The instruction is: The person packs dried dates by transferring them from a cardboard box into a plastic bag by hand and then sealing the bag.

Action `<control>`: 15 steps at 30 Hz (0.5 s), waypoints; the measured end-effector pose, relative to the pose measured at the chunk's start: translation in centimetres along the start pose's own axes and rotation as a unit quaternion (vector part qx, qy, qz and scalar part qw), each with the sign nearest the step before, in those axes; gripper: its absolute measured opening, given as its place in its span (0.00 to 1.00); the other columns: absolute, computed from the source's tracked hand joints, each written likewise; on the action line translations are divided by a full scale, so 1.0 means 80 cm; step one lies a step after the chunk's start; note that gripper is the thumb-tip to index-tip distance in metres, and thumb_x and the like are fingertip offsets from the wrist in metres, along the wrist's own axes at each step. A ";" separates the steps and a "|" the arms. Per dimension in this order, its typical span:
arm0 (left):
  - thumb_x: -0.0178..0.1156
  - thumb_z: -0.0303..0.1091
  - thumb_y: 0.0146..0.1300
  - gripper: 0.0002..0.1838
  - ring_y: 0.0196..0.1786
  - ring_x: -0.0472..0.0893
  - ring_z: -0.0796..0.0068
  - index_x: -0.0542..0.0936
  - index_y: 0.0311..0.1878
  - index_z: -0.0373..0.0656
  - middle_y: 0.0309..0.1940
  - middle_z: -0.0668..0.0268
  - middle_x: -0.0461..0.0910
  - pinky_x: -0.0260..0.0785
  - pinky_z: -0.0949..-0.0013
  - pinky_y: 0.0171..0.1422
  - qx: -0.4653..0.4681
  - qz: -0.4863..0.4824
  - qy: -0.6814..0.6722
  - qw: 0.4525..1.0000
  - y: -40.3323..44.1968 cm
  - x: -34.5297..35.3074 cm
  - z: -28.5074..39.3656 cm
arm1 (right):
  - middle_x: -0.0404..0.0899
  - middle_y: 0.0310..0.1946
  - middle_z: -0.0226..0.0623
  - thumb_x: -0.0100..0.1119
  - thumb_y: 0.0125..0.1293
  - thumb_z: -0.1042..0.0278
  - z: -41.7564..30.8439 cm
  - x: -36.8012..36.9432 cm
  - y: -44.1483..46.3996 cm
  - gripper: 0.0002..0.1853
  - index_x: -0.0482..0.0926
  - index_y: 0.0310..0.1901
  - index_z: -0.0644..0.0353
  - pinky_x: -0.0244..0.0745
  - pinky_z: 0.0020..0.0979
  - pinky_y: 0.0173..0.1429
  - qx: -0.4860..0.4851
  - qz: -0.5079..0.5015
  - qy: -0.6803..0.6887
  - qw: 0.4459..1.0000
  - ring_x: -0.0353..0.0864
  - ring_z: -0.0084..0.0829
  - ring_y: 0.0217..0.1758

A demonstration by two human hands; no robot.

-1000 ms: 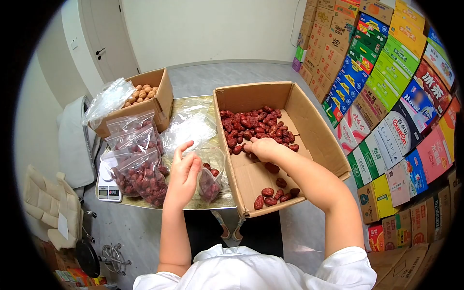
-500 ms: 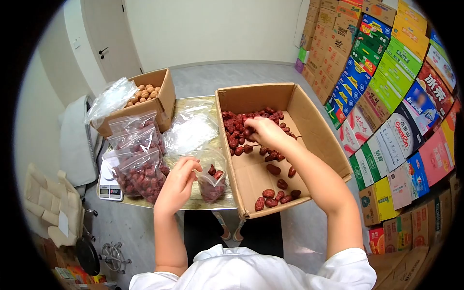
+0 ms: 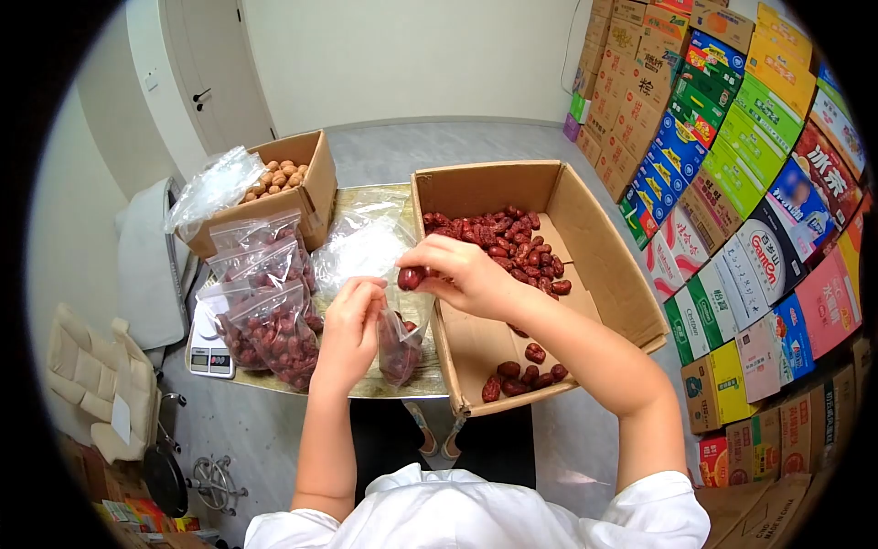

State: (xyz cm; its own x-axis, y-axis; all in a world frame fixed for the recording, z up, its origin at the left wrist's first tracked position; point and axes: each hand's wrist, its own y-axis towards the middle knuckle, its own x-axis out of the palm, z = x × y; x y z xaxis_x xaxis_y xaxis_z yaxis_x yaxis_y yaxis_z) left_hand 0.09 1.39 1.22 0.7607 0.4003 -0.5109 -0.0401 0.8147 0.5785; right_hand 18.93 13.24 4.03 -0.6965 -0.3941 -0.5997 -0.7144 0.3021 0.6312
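My right hand [image 3: 465, 274] is closed on red dates [image 3: 413, 277], held just above the mouth of a clear plastic bag [image 3: 400, 352]. That bag stands on the table, partly filled with dates. Closed fingers of my left hand [image 3: 352, 316] pinch the bag's upper left edge. To the right, an open cardboard box [image 3: 594, 265] holds a heap of loose dates [image 3: 521, 242] at its far left, with several more near its front edge. Filled zip bags of dates [image 3: 279, 334] lie left of my left hand.
A smaller cardboard box [image 3: 315, 188] with walnuts [image 3: 279, 178] and clear bags stands at the table's back left. Flat empty bags [image 3: 366, 242] lie mid-table. A white kitchen scale [image 3: 210, 352] sits at the left edge. Stacked cartons [image 3: 722, 201] line the right wall.
My right hand has moved left from the date heap to above the bag, carrying dates. My left hand has shifted slightly up at the bag's rim.
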 end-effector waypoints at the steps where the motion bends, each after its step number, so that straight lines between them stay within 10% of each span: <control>1: 0.50 0.15 0.65 0.04 0.32 0.78 0.67 0.73 0.37 0.33 0.44 0.55 0.79 0.72 0.70 0.37 0.000 0.001 0.001 1.000 0.002 -0.002 0.001 | 0.79 0.44 0.41 0.65 0.57 0.81 -0.002 0.002 -0.001 0.19 0.79 0.51 0.59 0.80 0.38 0.48 0.005 -0.022 0.026 0.999 0.83 0.45 0.45; 6: 0.52 0.14 0.62 0.05 0.39 0.80 0.56 0.74 0.39 0.32 0.47 0.53 0.78 0.73 0.65 0.43 0.015 -0.019 0.013 1.000 0.000 -0.010 0.017 | 0.78 0.45 0.39 0.63 0.56 0.84 -0.007 0.008 -0.005 0.23 0.79 0.53 0.55 0.80 0.38 0.49 -0.010 -0.048 -0.011 0.999 0.82 0.43 0.47; 15: 0.50 0.16 0.65 0.04 0.38 0.79 0.67 0.74 0.36 0.33 0.50 0.55 0.77 0.72 0.69 0.45 -0.033 0.026 -0.035 0.999 -0.031 0.006 0.004 | 0.79 0.46 0.38 0.59 0.53 0.86 -0.002 0.008 -0.011 0.25 0.79 0.54 0.56 0.79 0.38 0.53 -0.030 -0.085 -0.009 0.996 0.81 0.44 0.49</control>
State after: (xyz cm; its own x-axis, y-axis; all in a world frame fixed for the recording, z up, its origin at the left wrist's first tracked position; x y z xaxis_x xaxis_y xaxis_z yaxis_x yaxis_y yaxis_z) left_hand 0.73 -0.61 -0.27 0.8003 0.4139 -0.4338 -0.1209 0.8200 0.5594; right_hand 19.11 12.56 3.14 -0.5681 -0.4190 -0.7083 -0.8166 0.1805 0.5482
